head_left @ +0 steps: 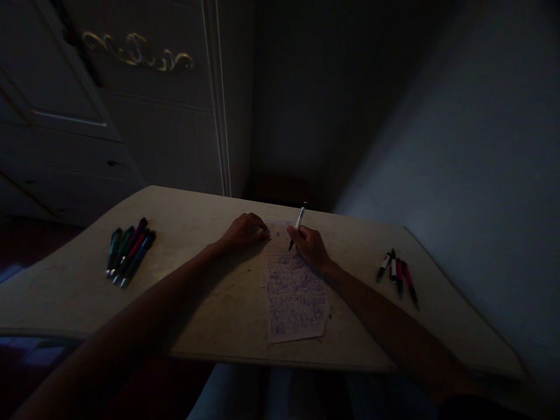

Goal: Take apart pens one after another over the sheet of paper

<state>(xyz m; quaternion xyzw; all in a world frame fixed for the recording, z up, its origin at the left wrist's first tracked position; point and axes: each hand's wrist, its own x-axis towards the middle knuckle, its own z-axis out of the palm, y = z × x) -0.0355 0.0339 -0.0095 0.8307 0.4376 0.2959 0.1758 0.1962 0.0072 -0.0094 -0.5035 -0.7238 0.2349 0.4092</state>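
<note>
In the head view, a white pen (300, 217) is clamped between the thumb and fingers of the right hand (311, 245), its dark tip pointed down over the paper's upper part. The scribbled paper (297, 303) is spread beneath that hand. Its upper left edge is apparently touched, dim light allowing, by the left hand (245, 231), laid loosely unclenched.

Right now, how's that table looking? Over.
Right hand gripping white pen over paper; left hand at paper's upper left edge. Paper heavily scribbled. Other pens off to both sides, clear.
</note>
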